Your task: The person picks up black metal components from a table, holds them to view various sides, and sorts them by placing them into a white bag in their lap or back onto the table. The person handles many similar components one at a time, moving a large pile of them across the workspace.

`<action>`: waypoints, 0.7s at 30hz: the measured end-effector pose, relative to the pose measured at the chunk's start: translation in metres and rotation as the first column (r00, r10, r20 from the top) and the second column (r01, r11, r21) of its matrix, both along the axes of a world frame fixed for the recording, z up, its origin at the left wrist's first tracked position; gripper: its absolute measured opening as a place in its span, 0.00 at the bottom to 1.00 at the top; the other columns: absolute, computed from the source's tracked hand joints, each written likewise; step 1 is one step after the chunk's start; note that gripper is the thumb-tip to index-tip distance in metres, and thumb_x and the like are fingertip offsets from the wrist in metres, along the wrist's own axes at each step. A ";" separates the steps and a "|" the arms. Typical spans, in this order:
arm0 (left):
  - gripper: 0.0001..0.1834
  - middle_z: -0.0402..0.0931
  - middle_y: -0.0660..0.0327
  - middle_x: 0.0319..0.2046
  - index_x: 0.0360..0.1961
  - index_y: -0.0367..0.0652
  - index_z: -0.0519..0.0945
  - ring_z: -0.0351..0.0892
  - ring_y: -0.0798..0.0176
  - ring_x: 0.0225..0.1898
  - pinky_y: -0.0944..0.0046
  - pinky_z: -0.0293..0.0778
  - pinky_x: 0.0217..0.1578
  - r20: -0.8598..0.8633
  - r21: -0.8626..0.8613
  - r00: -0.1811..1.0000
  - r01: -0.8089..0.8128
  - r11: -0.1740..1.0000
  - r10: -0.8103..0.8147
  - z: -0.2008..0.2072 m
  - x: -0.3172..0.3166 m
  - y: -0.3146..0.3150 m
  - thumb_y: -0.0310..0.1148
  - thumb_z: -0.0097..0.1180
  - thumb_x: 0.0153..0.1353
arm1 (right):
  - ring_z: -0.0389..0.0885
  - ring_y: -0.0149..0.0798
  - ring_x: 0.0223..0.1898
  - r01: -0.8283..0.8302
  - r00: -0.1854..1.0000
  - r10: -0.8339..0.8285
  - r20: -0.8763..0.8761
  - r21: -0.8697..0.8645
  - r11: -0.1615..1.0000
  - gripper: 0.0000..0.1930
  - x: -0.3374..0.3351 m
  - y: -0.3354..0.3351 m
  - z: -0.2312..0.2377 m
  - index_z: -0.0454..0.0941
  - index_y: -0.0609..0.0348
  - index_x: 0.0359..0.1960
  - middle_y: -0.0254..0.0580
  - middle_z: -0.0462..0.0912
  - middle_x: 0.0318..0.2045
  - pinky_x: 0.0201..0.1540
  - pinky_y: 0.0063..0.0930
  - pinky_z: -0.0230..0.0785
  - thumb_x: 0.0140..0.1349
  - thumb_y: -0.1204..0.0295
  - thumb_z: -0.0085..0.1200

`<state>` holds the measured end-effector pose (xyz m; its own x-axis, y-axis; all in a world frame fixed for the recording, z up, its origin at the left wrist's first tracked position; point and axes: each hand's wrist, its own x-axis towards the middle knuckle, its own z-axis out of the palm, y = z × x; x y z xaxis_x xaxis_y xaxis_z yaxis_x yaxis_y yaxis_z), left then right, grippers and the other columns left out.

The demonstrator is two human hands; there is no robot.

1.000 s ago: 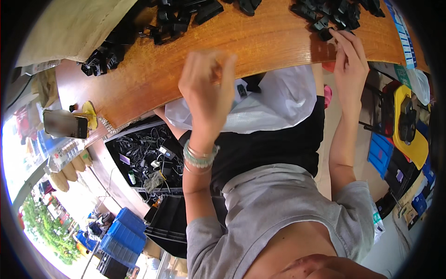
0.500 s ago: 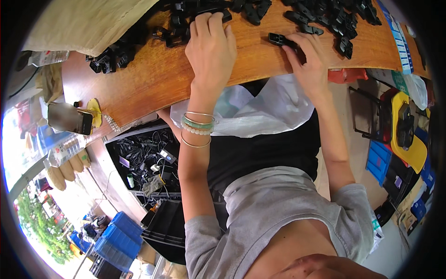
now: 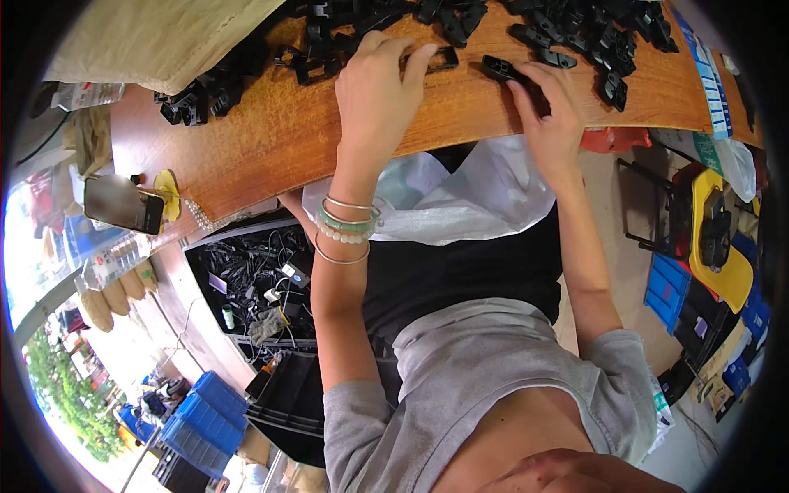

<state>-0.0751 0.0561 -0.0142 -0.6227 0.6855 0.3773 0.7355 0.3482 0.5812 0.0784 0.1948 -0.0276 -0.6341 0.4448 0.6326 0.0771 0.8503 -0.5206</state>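
Note:
My left hand (image 3: pixel 376 103), with bracelets at its wrist, is closed on a black rectangular plastic frame (image 3: pixel 446 59), which sticks out past the thumb. The back of the hand hides most of its fingers. In my right hand (image 3: pixel 554 117) is a long black plastic part (image 3: pixel 498 68), gripped between thumb and fingers just above the wooden table. Its far end points toward the left hand. The two parts are a short gap apart. Loose black plastic parts (image 3: pixel 316 67) lie just beyond my left hand, and a heap of similar ones (image 3: pixel 612 48) is beyond my right.
A white plastic sheet (image 3: pixel 460 205) drapes over my lap at the table (image 3: pixel 246 135) edge. On the left are a paper sack (image 3: pixel 156 41), a phone (image 3: pixel 123 205) and an open case of cables (image 3: pixel 255 271). A yellow chair (image 3: pixel 723 271) stands at right.
My left hand has come off the loose parts and shifted slightly right, now with the black frame in its grip. The right hand has barely moved and still holds its part.

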 end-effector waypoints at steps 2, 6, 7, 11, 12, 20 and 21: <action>0.16 0.74 0.56 0.32 0.37 0.35 0.82 0.70 0.65 0.21 0.65 0.66 0.23 0.014 0.042 0.999 -0.048 0.998 0.048 0.000 0.008 -0.004 0.33 0.66 0.48 | 0.76 0.43 0.37 0.012 1.000 -0.012 0.003 -0.055 0.998 0.12 -0.002 -0.001 0.001 0.79 0.62 0.37 0.42 0.79 0.35 0.40 0.30 0.69 0.49 0.80 0.62; 0.17 0.77 0.57 0.32 0.38 0.31 0.80 0.71 0.71 0.18 0.72 0.67 0.21 0.149 0.102 0.988 0.031 0.994 -0.046 0.003 0.020 -0.007 0.26 0.69 0.45 | 0.77 0.39 0.37 -0.144 0.989 0.125 -0.073 -0.389 0.910 0.11 -0.013 -0.007 0.015 0.81 0.61 0.37 0.40 0.81 0.35 0.41 0.28 0.69 0.49 0.79 0.62; 0.17 0.77 0.57 0.32 0.38 0.31 0.80 0.71 0.71 0.18 0.72 0.67 0.21 0.148 0.100 0.988 0.032 0.994 -0.046 0.003 0.024 -0.006 0.26 0.69 0.45 | 0.77 0.38 0.37 -0.227 0.974 0.203 -0.101 -0.382 0.896 0.11 -0.016 -0.008 0.017 0.82 0.61 0.37 0.40 0.82 0.35 0.41 0.27 0.69 0.49 0.80 0.62; 0.18 0.80 0.52 0.32 0.46 0.26 0.73 0.82 0.65 0.29 0.72 0.78 0.29 0.695 0.275 0.698 -0.039 0.961 -0.171 0.011 0.037 -0.007 0.22 0.61 0.54 | 0.78 0.39 0.39 -0.299 0.954 0.291 -0.073 -0.154 0.942 0.12 -0.023 -0.003 0.019 0.82 0.61 0.37 0.40 0.83 0.35 0.42 0.28 0.70 0.48 0.80 0.62; 0.17 0.80 0.52 0.32 0.45 0.27 0.73 0.82 0.66 0.30 0.71 0.78 0.30 0.762 0.347 0.607 -0.089 0.933 -0.225 0.010 0.039 -0.009 0.21 0.60 0.54 | 0.78 0.39 0.39 -0.302 0.953 0.294 -0.072 -0.156 0.940 0.12 -0.023 -0.005 0.020 0.82 0.61 0.37 0.40 0.83 0.35 0.42 0.28 0.70 0.48 0.80 0.62; 0.13 0.79 0.58 0.29 0.44 0.32 0.74 0.82 0.68 0.28 0.71 0.77 0.30 0.647 0.427 0.730 -0.107 0.898 -0.220 0.015 0.059 -0.016 0.19 0.56 0.56 | 0.77 0.34 0.41 -0.362 0.920 0.347 -0.182 -0.736 0.573 0.12 -0.021 -0.029 0.027 0.80 0.63 0.41 0.40 0.80 0.39 0.43 0.23 0.68 0.53 0.80 0.58; 0.13 0.79 0.58 0.29 0.44 0.32 0.74 0.82 0.68 0.28 0.71 0.77 0.30 0.648 0.426 0.730 -0.109 0.898 -0.219 0.017 0.064 -0.017 0.19 0.56 0.56 | 0.77 0.34 0.41 -0.362 0.920 0.348 -0.181 -0.737 0.571 0.12 -0.021 -0.032 0.027 0.80 0.63 0.41 0.40 0.80 0.39 0.43 0.23 0.68 0.53 0.80 0.58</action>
